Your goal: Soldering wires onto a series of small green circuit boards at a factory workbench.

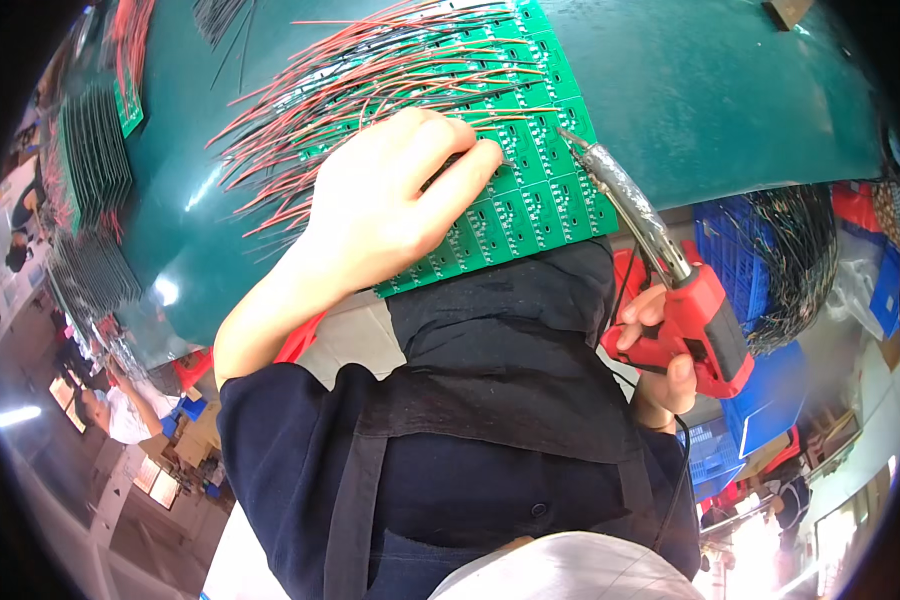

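A green circuit-board panel lies at the near edge of the table, divided into several small boards. Red and black wires fan out leftward across it. My left hand rests over the panel, thumb and forefinger pinched together on a thin dark wire, mostly hidden by the fingers. In my right hand is a red-and-black soldering gun, gripped by its handle. Its metal barrel slants up and left, with the tip just above the panel's right part; whether it touches cannot be told.
Stacked boards with wires stand at the left of the green table. Right of me, a blue crate stands beside a bundle of dark wires. A person is farther off at left. A black cable hangs below the soldering gun.
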### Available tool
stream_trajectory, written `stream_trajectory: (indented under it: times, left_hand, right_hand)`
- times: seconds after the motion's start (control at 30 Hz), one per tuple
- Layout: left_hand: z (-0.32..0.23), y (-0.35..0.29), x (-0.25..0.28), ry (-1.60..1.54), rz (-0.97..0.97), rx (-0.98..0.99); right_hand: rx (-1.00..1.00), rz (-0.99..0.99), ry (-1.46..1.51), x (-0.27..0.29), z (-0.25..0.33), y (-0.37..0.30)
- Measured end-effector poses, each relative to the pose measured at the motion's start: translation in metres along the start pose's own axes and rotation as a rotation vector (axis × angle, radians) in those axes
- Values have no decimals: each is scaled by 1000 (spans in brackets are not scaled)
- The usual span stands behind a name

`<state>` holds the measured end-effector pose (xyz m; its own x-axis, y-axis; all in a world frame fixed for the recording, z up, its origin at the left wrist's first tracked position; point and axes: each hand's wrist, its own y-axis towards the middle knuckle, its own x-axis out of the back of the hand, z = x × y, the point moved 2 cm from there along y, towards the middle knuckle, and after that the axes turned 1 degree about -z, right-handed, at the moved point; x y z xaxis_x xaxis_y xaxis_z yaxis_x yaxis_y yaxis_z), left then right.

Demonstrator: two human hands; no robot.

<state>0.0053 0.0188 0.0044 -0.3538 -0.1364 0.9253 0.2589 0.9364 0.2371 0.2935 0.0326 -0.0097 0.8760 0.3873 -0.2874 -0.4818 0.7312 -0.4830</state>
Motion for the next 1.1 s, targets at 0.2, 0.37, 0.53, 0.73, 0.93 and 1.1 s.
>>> stream_trajectory:
  times: [0.2, 0.37, 0.53, 0.73, 0.93, 1.1]
  left_hand:
    - [-4, 12, -8, -101, -56, -5]
    - [-4, 13, -13, -57, -32, -22]
    - [-2, 16, -12, -61, -30, -45]
    - [-1, 17, -13, -66, -25, -48]
    - [-1, 17, -13, -62, -28, -49]
    - [-1, 17, -14, -52, -18, -42]
  right_hand:
    - [30, -45, -14, 3, 1, -1]
    - [-54, -73, -11, 4, -1, -5]
    - [-80, -44, 10, 8, -1, -3]
    - [-73, -51, -7, 10, -1, -6]
    - [53, -29, 0, 9, 3, 3]
    - [46, -29, -19, 8, 5, 3]
